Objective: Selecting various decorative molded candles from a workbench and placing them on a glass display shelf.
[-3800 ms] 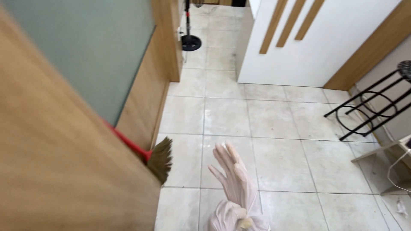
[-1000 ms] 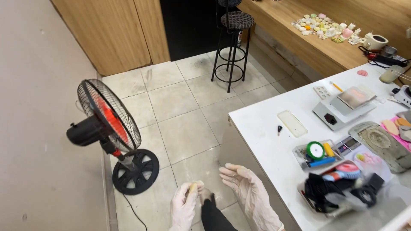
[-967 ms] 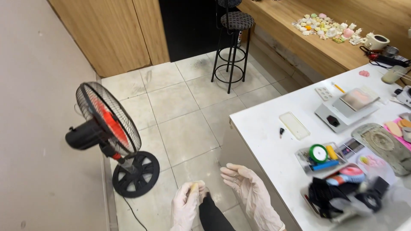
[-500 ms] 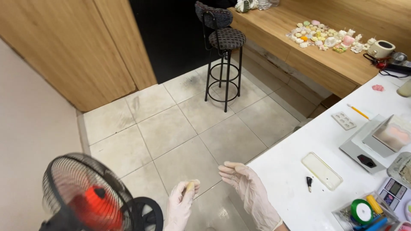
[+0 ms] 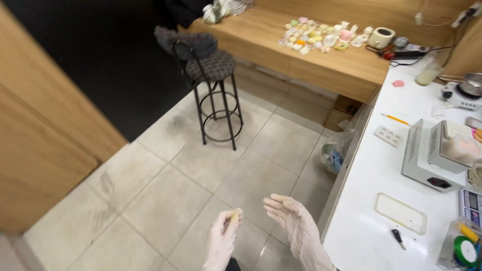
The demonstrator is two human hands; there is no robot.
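Packages: clear flat rectangular tray [image 5: 401,213] on white table [image 5: 371,221]; crumpled plastic bag [image 5: 337,148] on floor at table's edge; pastel small pieces [image 5: 321,36] spread on wooden counter [image 5: 311,62].
Left hand [image 5: 222,239]: gloved, raised over tiled floor [image 5: 201,175], fingertips pinched on small yellowish piece [image 5: 234,216].
Right hand [image 5: 293,224]: gloved, just beside the left, palm up, fingers loosely spread, holding nothing.
Materials: thin translucent gloves; glossy beige tiles; black metal stool [image 5: 211,85] with padded seat; grey box-shaped device [image 5: 434,155].
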